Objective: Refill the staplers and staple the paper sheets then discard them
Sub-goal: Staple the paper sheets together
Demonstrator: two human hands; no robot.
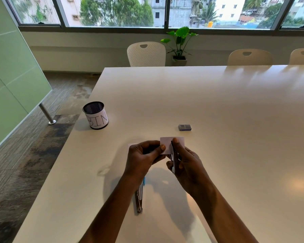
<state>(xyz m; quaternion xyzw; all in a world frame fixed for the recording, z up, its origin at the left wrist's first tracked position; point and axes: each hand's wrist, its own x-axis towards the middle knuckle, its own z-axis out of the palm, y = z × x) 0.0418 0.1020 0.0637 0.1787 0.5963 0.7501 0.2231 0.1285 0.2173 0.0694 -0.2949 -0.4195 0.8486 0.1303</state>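
- Both hands are raised just above the wide white tabletop (pixel 209 102), close to its near edge.
- The left hand (pixel 144 155) pinches a small white paper sheet (pixel 180 140) at its left edge, with the thumb on top and the fingers curled beneath.
- The right hand (pixel 186 163) is wrapped round a slim dark-and-silver stapler (pixel 173 160). The thumb lies along its top and the fingers curl under it.
- The front end of that stapler reaches over the near part of the sheet. From here I cannot tell whether it is biting the paper.
- A second stapler, silver metal with a blue part (pixel 140 199), lies on the tabletop under the left forearm, partly hidden by it.
- A small dark staple box (pixel 185 127) sits on the tabletop beyond the hands, a little to the right and apart from them.
- A black mesh cup wrapped in white paper lettered "BIN" (pixel 96 118) stands near the left edge of the tabletop, well apart from the hands.
- White perforated chairs (pixel 146 54) stand along the far side.
- A green potted plant (pixel 180 42) sits below the long window (pixel 112 13), which looks out on trees and buildings.
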